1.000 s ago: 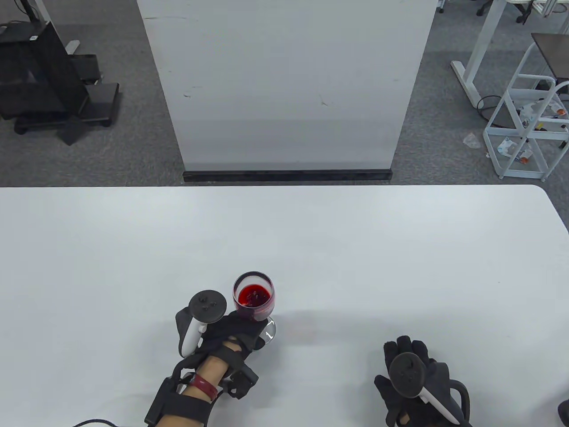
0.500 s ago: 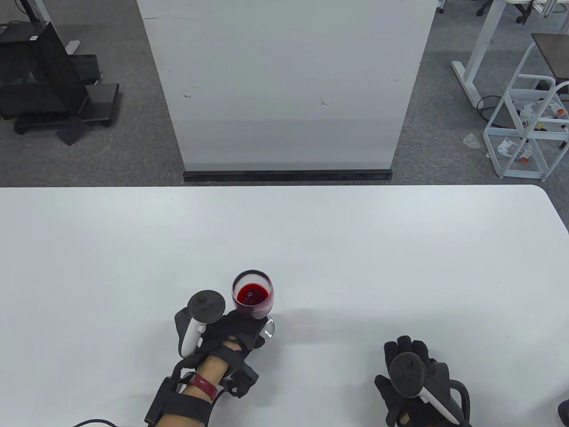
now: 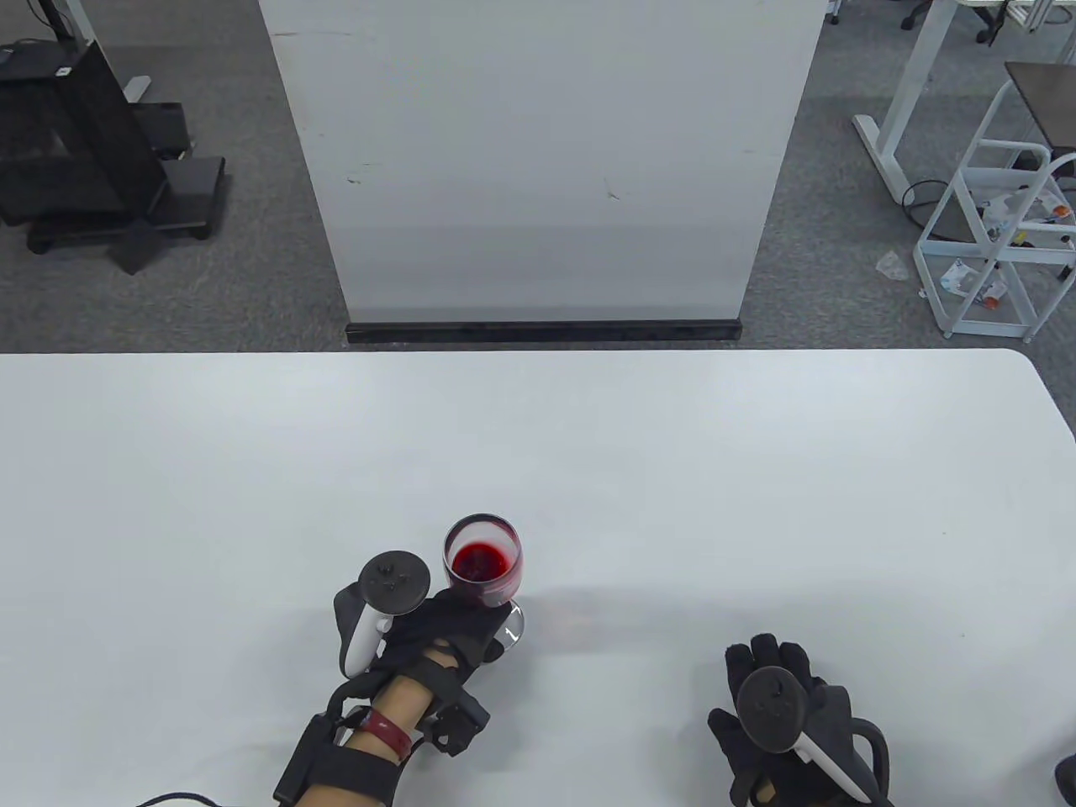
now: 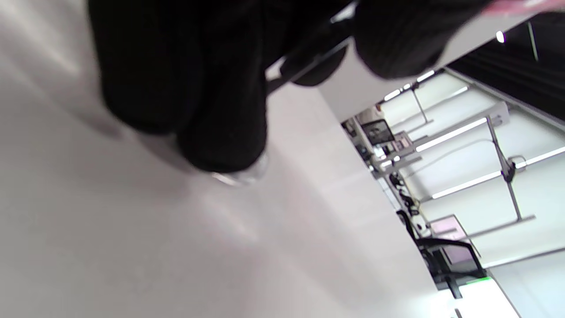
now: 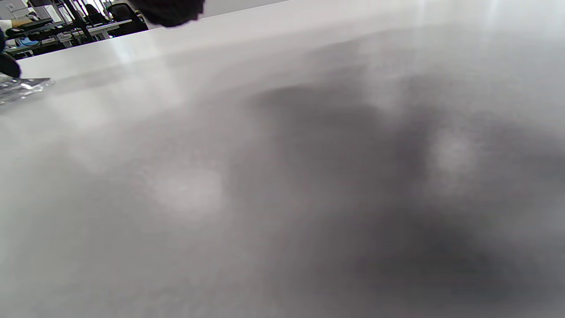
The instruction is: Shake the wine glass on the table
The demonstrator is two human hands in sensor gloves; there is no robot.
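A wine glass (image 3: 483, 561) with red liquid in its bowl stands near the front of the white table (image 3: 672, 471). My left hand (image 3: 450, 626) holds it low, fingers around the stem over the glass foot (image 3: 513, 629). In the left wrist view my gloved fingers (image 4: 212, 88) press on the foot's rim (image 4: 240, 176) against the table. My right hand (image 3: 777, 702) rests flat on the table to the right, holding nothing. The glass foot shows at the far left of the right wrist view (image 5: 22, 88).
A white panel (image 3: 538, 160) stands beyond the table's far edge. A white wire rack (image 3: 1000, 218) and a black stand (image 3: 92, 160) are on the floor behind.
The glass and my left hand shifted slightly, left then back right, and the red liquid swirled in the bowl. The right hand has not moved.
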